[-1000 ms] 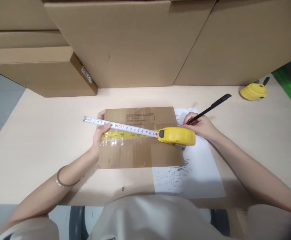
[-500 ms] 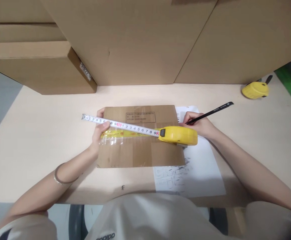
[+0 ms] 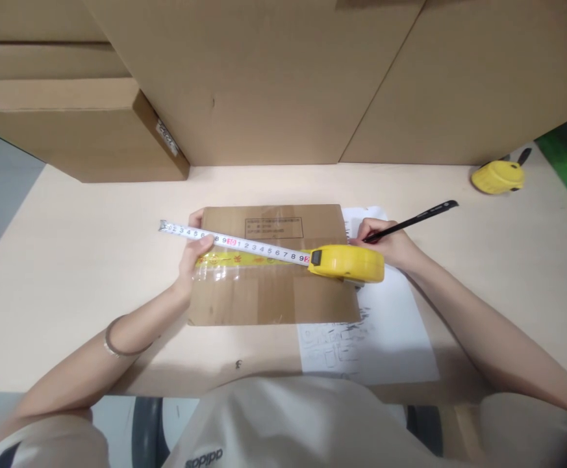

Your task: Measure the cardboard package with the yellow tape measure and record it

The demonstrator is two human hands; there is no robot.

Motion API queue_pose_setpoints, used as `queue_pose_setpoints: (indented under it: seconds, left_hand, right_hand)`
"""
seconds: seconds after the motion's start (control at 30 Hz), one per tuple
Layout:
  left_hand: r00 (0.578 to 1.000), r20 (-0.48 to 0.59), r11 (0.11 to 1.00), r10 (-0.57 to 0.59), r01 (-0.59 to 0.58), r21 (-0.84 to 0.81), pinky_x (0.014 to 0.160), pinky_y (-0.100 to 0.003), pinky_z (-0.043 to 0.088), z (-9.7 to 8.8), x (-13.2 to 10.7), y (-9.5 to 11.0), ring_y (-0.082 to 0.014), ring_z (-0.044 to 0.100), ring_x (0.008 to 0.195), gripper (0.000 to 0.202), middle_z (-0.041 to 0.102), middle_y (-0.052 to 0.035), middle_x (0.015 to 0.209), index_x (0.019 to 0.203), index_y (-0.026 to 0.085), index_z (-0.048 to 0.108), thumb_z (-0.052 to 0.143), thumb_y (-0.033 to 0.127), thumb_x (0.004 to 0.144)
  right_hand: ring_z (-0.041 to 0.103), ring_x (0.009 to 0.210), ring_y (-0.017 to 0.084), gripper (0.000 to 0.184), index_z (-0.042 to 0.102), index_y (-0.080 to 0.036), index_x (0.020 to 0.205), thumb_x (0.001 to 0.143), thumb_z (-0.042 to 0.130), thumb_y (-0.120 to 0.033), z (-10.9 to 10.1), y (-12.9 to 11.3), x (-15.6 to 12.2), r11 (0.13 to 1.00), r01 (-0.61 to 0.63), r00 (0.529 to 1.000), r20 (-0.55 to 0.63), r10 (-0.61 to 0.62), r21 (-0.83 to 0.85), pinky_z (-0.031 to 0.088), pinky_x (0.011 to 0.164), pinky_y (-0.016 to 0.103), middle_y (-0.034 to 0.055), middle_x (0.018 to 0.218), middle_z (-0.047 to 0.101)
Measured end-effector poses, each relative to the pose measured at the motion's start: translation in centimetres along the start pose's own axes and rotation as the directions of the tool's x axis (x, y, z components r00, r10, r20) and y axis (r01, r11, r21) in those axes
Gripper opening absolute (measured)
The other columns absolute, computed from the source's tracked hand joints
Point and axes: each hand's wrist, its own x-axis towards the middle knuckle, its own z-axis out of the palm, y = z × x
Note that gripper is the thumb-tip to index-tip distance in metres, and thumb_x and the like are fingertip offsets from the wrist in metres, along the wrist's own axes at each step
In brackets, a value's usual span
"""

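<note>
A flat brown cardboard box point(image 3: 273, 296) lies in the middle of the table. Across its top runs a white measuring tape blade out of a yellow tape measure point(image 3: 349, 263) that rests on the box's right side. My left hand point(image 3: 196, 257) pinches the blade against the box's left edge, fingers closed on it. My right hand point(image 3: 385, 244) sits just right of the box and grips a black pen point(image 3: 412, 221), its tip down on a white paper sheet point(image 3: 385, 331) with handwriting.
Large cardboard boxes point(image 3: 264, 78) stand along the table's back, a smaller one point(image 3: 78, 127) at the back left. A second yellow tape measure point(image 3: 497, 177) lies at the far right. The light wooden table point(image 3: 69, 260) ends near my body. Green surface at the right.
The pen has tilted lower and further to the right. Both hands and the tape measure stay almost where they were.
</note>
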Motion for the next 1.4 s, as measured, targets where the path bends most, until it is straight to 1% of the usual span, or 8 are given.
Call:
queue_pose_setpoints:
  seconds: [0.27, 0.57, 0.77, 0.9, 1.03, 1.23, 1.33, 1.4]
  left_hand:
    - [1.000, -0.023, 1.000, 0.020, -0.020, 0.003, 0.094, -0.045, 0.057, 0.4, 0.1, 0.3, -0.0228, 0.064, 0.082, 0.049, 0.064, 0.0024, 0.090, 0.128, 0.033, 0.060, 0.079, 0.041, 0.084]
    - [1.000, 0.027, 1.000, -0.004, 0.004, 0.000, 0.090, -0.039, 0.050, 0.4, 0.0, 0.4, -0.0223, 0.062, 0.092, 0.032, 0.062, 0.0028, 0.093, 0.107, 0.029, 0.057, 0.078, 0.041, 0.087]
    - [1.000, 0.000, 1.000, -0.007, 0.007, 0.016, 0.087, -0.039, 0.048, 0.4, 0.0, 0.5, -0.0220, 0.059, 0.089, 0.041, 0.063, 0.0030, 0.094, 0.121, 0.032, 0.059, 0.080, 0.039, 0.086]
    - [1.000, 0.010, 0.998, -0.011, 0.010, 0.061, 0.087, -0.039, 0.046, -0.3, 0.1, 0.0, -0.0218, 0.057, 0.090, 0.042, 0.063, 0.0014, 0.098, 0.121, 0.028, 0.063, 0.079, 0.047, 0.087]
    - [1.000, 0.026, 0.997, -0.008, 0.006, 0.077, 0.088, -0.040, 0.047, -1.0, 0.5, -0.4, -0.0224, 0.059, 0.094, 0.042, 0.063, -0.0002, 0.101, 0.122, 0.025, 0.065, 0.077, 0.048, 0.089]
    - [0.997, 0.050, 0.993, 0.052, -0.057, 0.107, 0.084, -0.041, 0.052, -1.7, 1.5, -1.1, -0.0233, 0.060, 0.087, 0.057, 0.061, -0.0012, 0.097, 0.115, 0.026, 0.067, 0.087, 0.060, 0.074]
    - [0.997, 0.060, 0.990, 0.052, -0.060, 0.131, 0.089, -0.041, 0.055, -1.9, 1.7, -1.3, -0.0263, 0.063, 0.097, 0.055, 0.063, -0.0022, 0.102, 0.117, 0.029, 0.069, 0.087, 0.061, 0.075]
    - [0.997, 0.056, 0.989, 0.051, -0.058, 0.133, 0.093, -0.041, 0.055, -2.0, 1.6, -1.3, -0.0278, 0.065, 0.105, 0.054, 0.065, -0.0023, 0.108, 0.117, 0.031, 0.071, 0.087, 0.060, 0.076]
  right_hand:
    - [0.050, 0.048, 0.013, 0.048, 0.054, -0.027, 0.067, 0.079, 0.091, -0.056, 0.0, 0.1, 0.0, 0.999, -0.019, 1.000, 0.004, 0.019, 0.026, 0.041, 0.044, 0.031, -0.0034, 0.054, 0.060]
    - [0.053, 0.045, 0.014, 0.051, 0.056, -0.025, 0.064, 0.071, 0.091, -0.061, 0.2, 0.7, 0.4, 0.998, -0.042, 0.999, -0.021, 0.042, 0.040, 0.043, 0.043, 0.030, -0.0032, 0.054, 0.059]
    - [0.053, 0.047, 0.016, 0.050, 0.056, -0.026, 0.064, 0.070, 0.089, -0.063, 0.3, 0.4, 0.4, 0.998, -0.059, 0.998, -0.033, 0.059, 0.006, 0.044, 0.045, 0.032, -0.0021, 0.055, 0.059]
    - [0.050, 0.050, 0.016, 0.060, 0.048, -0.026, 0.062, 0.067, 0.084, -0.074, 0.7, 0.0, 0.4, 0.995, -0.078, 0.992, -0.105, 0.070, -0.069, 0.042, 0.049, 0.033, -0.0018, 0.055, 0.055]
    - [0.047, 0.054, 0.016, 0.069, 0.044, -0.026, 0.060, 0.079, 0.067, -0.088, 0.3, -1.1, -0.4, 0.963, -0.159, 0.977, -0.178, 0.122, -0.216, 0.038, 0.053, 0.033, 0.0012, 0.055, 0.053]
    - [0.039, 0.052, 0.017, 0.069, 0.048, -0.024, 0.049, 0.084, 0.071, -0.079, -0.8, -3.5, -1.5, 0.789, -0.327, 0.945, -0.197, 0.261, -0.521, 0.030, 0.058, 0.037, 0.0061, 0.050, 0.052]
    - [0.050, 0.060, 0.024, 0.062, 0.053, -0.024, 0.062, 0.088, 0.064, -0.080, -0.8, -4.6, -1.9, 0.741, -0.345, 0.934, -0.290, 0.209, -0.576, 0.036, 0.065, 0.040, 0.0084, 0.056, 0.055]
    - [0.061, 0.074, 0.030, 0.059, 0.058, -0.025, 0.081, 0.095, 0.048, -0.081, -0.8, -5.7, -2.5, 0.778, -0.285, 0.932, -0.352, 0.087, -0.560, 0.044, 0.073, 0.045, 0.0121, 0.072, 0.065]
